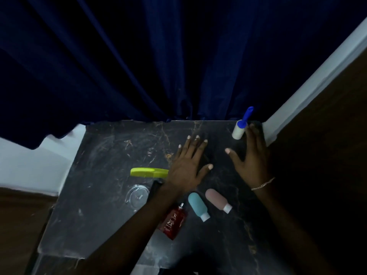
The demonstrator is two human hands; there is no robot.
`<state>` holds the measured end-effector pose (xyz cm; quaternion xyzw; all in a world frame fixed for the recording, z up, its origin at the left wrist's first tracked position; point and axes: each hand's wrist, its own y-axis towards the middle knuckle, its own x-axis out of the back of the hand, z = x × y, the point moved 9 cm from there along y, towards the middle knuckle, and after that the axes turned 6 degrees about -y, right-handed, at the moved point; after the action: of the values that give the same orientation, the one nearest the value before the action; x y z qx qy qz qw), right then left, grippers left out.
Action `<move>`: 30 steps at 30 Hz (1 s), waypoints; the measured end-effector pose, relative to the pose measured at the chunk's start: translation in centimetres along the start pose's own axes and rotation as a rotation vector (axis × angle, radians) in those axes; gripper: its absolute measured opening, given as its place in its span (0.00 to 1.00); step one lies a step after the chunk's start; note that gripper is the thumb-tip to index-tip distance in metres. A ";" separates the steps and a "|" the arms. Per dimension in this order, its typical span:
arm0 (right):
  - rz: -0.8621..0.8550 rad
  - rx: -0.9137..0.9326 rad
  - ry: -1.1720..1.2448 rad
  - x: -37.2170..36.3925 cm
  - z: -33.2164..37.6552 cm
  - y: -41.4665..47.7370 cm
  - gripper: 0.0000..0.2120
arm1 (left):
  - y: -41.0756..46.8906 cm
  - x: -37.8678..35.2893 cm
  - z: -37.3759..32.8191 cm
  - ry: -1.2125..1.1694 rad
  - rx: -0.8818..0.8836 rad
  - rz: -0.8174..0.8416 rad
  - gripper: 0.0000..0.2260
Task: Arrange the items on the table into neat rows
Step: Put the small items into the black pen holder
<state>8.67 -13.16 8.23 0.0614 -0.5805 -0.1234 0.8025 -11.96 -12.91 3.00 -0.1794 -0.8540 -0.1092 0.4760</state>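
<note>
Where the dark marbled surface (95,215) lies nearest, a red bottle (174,222), a teal bottle (197,205) and a pink bottle (217,199) lie slanted side by side, beside a clear round lid (138,194). Farther on sits a yellow-green comb (149,172). Both the left hand (186,165) and right hand (251,161) are spread flat, holding nothing. A lint roller (241,129) lies at the far right edge, touching the right fingertips; bare room lies far left.

I count two soft tubes near the table's (103,231) front edge, one teal (198,206) and one pink (217,199). One red bottle (174,223) lies left of them. One green comb (149,172), one clear round lid (138,195), one lint roller (241,129) at the far right corner. Two hands, left (186,167) and right (252,157).
</note>
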 end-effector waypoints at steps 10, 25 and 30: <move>0.174 0.068 0.238 -6.3 9.0 -11.0 0.40 | -15.4 -0.9 7.1 -0.003 0.251 -0.050 0.33; 0.691 -0.379 0.405 -18.2 16.6 -15.7 0.22 | -15.7 -0.3 14.0 0.020 0.418 0.066 0.35; 0.685 -0.468 0.414 -19.0 17.1 -15.2 0.18 | -14.6 -1.0 14.5 -0.038 0.449 0.063 0.33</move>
<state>-15.06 -21.95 -7.41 -0.2933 -0.3513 0.0361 0.8884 -28.75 -21.23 -5.64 -0.0974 -0.8596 0.1018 0.4911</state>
